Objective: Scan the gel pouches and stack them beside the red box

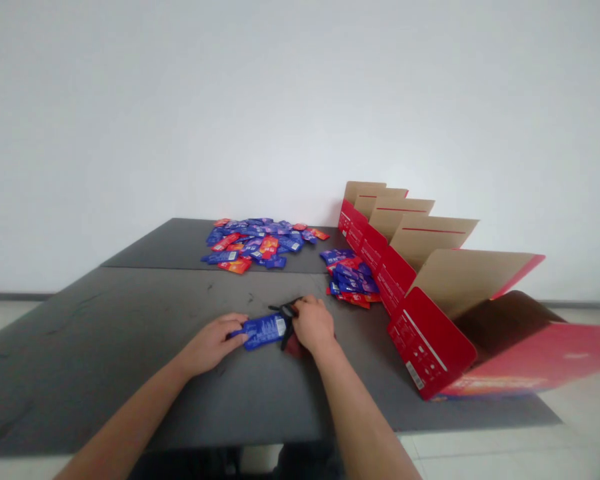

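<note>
A blue packet with a white label lies on the dark table in front of me. My left hand pinches its left end between thumb and fingers. At the packet's right end, my right hand is closed round a black tool, whose exact shape is partly hidden by the fingers. Something dark red shows beneath my right hand; I cannot make out what it is.
A wide pile of blue and red packets lies at the table's far side. Nearer, a smaller pile sits beside a row of open red boxes along the right edge, their flaps raised.
</note>
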`<control>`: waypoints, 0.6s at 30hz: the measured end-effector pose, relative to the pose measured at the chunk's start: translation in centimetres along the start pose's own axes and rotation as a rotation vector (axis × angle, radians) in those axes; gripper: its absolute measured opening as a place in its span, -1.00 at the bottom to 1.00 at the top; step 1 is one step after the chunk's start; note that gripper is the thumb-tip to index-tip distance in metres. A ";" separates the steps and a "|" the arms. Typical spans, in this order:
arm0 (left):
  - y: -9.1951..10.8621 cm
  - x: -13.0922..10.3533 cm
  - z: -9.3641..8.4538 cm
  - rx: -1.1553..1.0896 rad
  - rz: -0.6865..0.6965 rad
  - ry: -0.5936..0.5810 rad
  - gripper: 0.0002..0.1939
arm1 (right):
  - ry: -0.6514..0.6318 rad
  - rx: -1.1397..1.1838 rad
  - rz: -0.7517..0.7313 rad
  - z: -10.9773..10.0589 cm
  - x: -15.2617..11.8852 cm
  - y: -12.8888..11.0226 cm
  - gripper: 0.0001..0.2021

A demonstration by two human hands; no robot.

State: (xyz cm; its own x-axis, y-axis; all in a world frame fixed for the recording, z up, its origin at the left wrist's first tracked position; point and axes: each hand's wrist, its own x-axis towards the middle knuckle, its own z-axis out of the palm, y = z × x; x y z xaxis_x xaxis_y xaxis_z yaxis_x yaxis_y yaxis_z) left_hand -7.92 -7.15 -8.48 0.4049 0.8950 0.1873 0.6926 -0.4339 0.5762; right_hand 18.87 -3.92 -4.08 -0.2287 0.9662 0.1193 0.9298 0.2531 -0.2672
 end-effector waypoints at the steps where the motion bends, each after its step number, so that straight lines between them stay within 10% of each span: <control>1: -0.1 0.0 0.0 0.006 0.000 -0.001 -0.62 | -0.006 -0.011 0.035 -0.7 0.3 0.7 -0.75; 6: -0.3 0.0 0.1 -0.008 0.006 0.003 -0.65 | 0.176 0.080 -0.106 -1.4 -1.2 -2.6 -0.74; 10: 0.0 0.1 0.0 -0.057 0.028 -0.003 -0.73 | 0.089 0.062 -0.312 1.5 -2.9 -6.2 -0.77; 18: 0.2 0.1 -0.1 -0.005 -0.008 -0.020 -0.63 | 0.039 -0.031 0.088 -1.6 -0.6 1.1 -0.72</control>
State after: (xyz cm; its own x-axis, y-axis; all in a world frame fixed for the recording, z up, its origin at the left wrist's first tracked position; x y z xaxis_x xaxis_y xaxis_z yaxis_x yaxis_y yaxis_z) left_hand -7.80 -7.19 -8.31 0.4111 0.8962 0.1668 0.6931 -0.4262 0.5814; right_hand 20.46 -4.34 -2.92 -0.1351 0.9817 0.1342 0.9544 0.1653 -0.2485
